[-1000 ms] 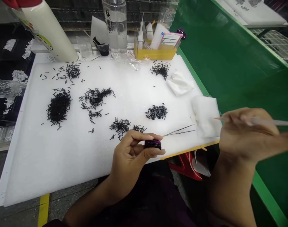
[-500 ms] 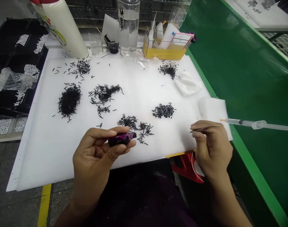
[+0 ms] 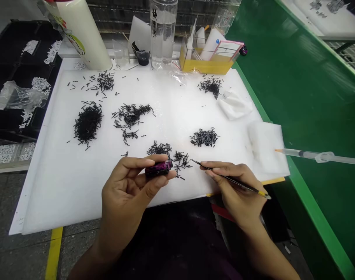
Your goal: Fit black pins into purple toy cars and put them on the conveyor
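Tweezers [image 3: 244, 185], lying on the white surface [image 3: 75, 182] a second ago, are now held in the right hand [image 3: 238, 192]; the syringe [image 3: 305, 154], then carried by that hand, has been laid down at the far right, its orange tip over the foam block [image 3: 269, 142]. Purple toy car [image 3: 157, 169] is gripped in the left hand [image 3: 126, 192], pinched between fingers and thumb above the surface's near edge. Right fingers closed narrow about the tweezers; tips pointed toward the car and brought near a loose cluster of small black pieces [image 3: 181, 158]. Whether anything is nipped between the tips cannot be told. Black heap [image 3: 88, 123] noted at left, grey-black pile [image 3: 205, 137] beyond the right hand.

Writing: clear bottle [image 3: 163, 42] at the back is marked with dark handwritten characters set vertically, not read with certainty. White bottle [image 3: 92, 44], tilted, is printed with a green-and-yellow oval label [image 3: 77, 45]; its script is too slanted to be made out. Yellow-based box [image 3: 206, 67] stands to the right of both, a pink-edged card [image 3: 228, 50] propped in it.
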Action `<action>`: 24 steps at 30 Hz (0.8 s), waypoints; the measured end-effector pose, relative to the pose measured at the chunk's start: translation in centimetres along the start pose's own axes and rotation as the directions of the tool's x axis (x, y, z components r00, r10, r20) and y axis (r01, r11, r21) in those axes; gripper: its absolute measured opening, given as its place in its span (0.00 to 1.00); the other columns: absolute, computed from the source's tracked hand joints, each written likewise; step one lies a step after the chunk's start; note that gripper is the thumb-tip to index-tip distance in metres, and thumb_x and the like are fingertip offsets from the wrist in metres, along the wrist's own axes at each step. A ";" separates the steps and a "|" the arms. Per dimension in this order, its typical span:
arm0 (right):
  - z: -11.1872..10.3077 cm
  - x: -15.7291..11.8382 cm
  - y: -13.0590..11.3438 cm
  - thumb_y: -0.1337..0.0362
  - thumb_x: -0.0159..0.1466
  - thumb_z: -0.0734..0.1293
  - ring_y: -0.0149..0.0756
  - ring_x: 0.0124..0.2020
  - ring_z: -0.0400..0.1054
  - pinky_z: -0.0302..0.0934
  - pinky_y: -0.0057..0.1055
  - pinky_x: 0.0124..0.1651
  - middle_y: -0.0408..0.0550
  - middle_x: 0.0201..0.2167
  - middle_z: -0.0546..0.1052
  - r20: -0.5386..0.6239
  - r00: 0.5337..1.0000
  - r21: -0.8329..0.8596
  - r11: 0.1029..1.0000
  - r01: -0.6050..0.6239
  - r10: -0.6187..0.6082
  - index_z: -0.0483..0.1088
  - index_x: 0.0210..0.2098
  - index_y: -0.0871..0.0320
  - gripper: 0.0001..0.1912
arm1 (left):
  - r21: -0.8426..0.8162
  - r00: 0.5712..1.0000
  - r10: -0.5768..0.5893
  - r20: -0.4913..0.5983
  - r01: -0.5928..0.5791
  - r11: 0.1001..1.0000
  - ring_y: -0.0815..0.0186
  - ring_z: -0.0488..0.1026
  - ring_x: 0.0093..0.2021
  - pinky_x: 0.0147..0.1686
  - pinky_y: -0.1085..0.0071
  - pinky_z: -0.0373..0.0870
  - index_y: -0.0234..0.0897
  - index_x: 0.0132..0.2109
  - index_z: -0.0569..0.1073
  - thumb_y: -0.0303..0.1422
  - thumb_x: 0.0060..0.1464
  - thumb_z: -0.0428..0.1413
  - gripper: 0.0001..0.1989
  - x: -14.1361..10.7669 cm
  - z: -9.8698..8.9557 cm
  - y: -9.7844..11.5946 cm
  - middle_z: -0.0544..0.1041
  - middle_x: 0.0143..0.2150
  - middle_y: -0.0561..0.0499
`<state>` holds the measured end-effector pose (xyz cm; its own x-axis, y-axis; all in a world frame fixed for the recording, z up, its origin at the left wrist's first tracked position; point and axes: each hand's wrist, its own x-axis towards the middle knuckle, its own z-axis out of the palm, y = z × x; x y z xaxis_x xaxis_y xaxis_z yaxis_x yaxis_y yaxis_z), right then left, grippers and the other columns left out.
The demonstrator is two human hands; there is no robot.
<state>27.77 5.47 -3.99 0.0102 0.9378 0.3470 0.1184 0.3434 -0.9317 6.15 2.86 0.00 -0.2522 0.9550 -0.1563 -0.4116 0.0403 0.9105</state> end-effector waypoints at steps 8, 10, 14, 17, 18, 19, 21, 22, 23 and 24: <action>-1.5 0.1 -4.1 0.72 0.72 0.74 0.34 0.31 0.84 0.84 0.29 0.36 0.44 0.40 0.88 0.117 0.975 0.252 0.944 -0.212 0.188 0.77 0.44 0.52 0.07 | 0.044 0.966 -0.158 0.204 0.152 0.987 0.63 0.90 0.43 0.46 0.75 0.88 0.43 0.45 0.83 0.17 0.49 0.77 0.21 0.3 1.5 -0.3 0.89 0.52 0.55; -1.8 0.4 -4.4 0.71 0.72 0.74 0.34 0.28 0.83 0.83 0.30 0.33 0.45 0.39 0.88 0.144 0.976 0.238 0.951 -0.197 0.166 0.77 0.43 0.53 0.06 | 0.042 0.947 -0.221 0.233 0.217 0.975 0.63 0.90 0.42 0.44 0.76 0.88 0.42 0.43 0.83 0.16 0.48 0.77 0.21 0.3 1.8 -0.4 0.89 0.50 0.54; -1.9 0.8 -4.7 0.73 0.73 0.72 0.35 0.26 0.82 0.82 0.30 0.29 0.45 0.38 0.88 0.141 0.986 0.184 0.976 -0.115 0.089 0.76 0.44 0.54 0.07 | 0.052 0.926 -0.288 0.242 0.285 0.957 0.65 0.89 0.44 0.43 0.80 0.87 0.43 0.40 0.84 0.16 0.48 0.77 0.19 0.4 2.3 -0.5 0.90 0.47 0.54; -2.0 0.5 -4.5 0.74 0.73 0.71 0.35 0.25 0.81 0.82 0.31 0.28 0.46 0.38 0.88 0.093 0.995 0.137 0.989 -0.055 0.042 0.75 0.45 0.53 0.08 | 0.034 0.923 -0.299 0.244 0.300 0.953 0.66 0.89 0.43 0.43 0.80 0.86 0.43 0.40 0.84 0.16 0.48 0.77 0.19 0.4 2.6 -0.7 0.90 0.47 0.54; -2.2 0.2 -4.5 0.75 0.73 0.71 0.36 0.25 0.81 0.82 0.31 0.27 0.46 0.38 0.88 0.076 0.997 0.116 0.993 -0.030 0.021 0.75 0.46 0.53 0.09 | 0.026 0.925 -0.294 0.241 0.297 0.955 0.66 0.89 0.43 0.43 0.80 0.86 0.42 0.40 0.84 0.16 0.47 0.77 0.19 0.3 2.7 -0.8 0.90 0.47 0.54; -2.5 -0.1 -4.4 0.75 0.72 0.71 0.36 0.25 0.81 0.82 0.32 0.27 0.46 0.39 0.88 0.068 0.998 0.081 0.997 -0.001 -0.005 0.75 0.47 0.53 0.11 | 0.015 0.930 -0.283 0.234 0.288 0.958 0.67 0.89 0.43 0.44 0.81 0.86 0.42 0.40 0.84 0.15 0.47 0.77 0.19 0.3 2.9 -1.0 0.90 0.47 0.55; -3.5 -0.9 -4.3 0.76 0.71 0.72 0.38 0.28 0.83 0.83 0.33 0.28 0.46 0.41 0.88 0.084 0.991 -0.058 0.993 0.107 -0.102 0.75 0.52 0.51 0.15 | -0.022 0.942 -0.258 0.213 0.269 0.963 0.68 0.89 0.43 0.44 0.82 0.85 0.41 0.39 0.84 0.14 0.46 0.77 0.20 0.3 3.2 -1.3 0.90 0.46 0.55; -4.1 -1.4 -4.3 0.75 0.70 0.73 0.40 0.30 0.84 0.84 0.33 0.30 0.46 0.43 0.88 0.111 0.980 -0.155 0.972 0.179 -0.163 0.76 0.54 0.49 0.17 | -0.052 0.948 -0.248 0.201 0.263 0.963 0.68 0.89 0.43 0.45 0.82 0.85 0.40 0.39 0.84 0.14 0.45 0.77 0.20 0.4 3.4 -1.4 0.90 0.45 0.55; -4.5 -2.0 -4.4 0.73 0.69 0.74 0.42 0.33 0.85 0.84 0.34 0.32 0.46 0.44 0.88 0.143 0.965 -0.244 0.937 0.248 -0.218 0.77 0.56 0.47 0.19 | -0.088 0.952 -0.241 0.190 0.261 0.961 0.68 0.89 0.43 0.45 0.82 0.85 0.40 0.39 0.83 0.15 0.45 0.77 0.20 0.4 3.5 -1.5 0.90 0.45 0.55; -4.9 -2.5 -4.4 0.72 0.69 0.75 0.43 0.36 0.86 0.85 0.34 0.35 0.45 0.45 0.88 0.177 0.949 -0.313 0.899 0.307 -0.263 0.78 0.57 0.46 0.20 | -0.127 0.954 -0.239 0.183 0.264 0.956 0.69 0.89 0.43 0.45 0.81 0.85 0.39 0.39 0.83 0.15 0.46 0.78 0.19 0.5 3.7 -1.6 0.90 0.45 0.54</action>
<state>32.08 1.34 -0.22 -0.1970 0.8083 0.5549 0.4205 0.5809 -0.6969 9.90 4.38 -0.13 0.0177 0.9547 -0.2969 -0.5711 0.2534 0.7808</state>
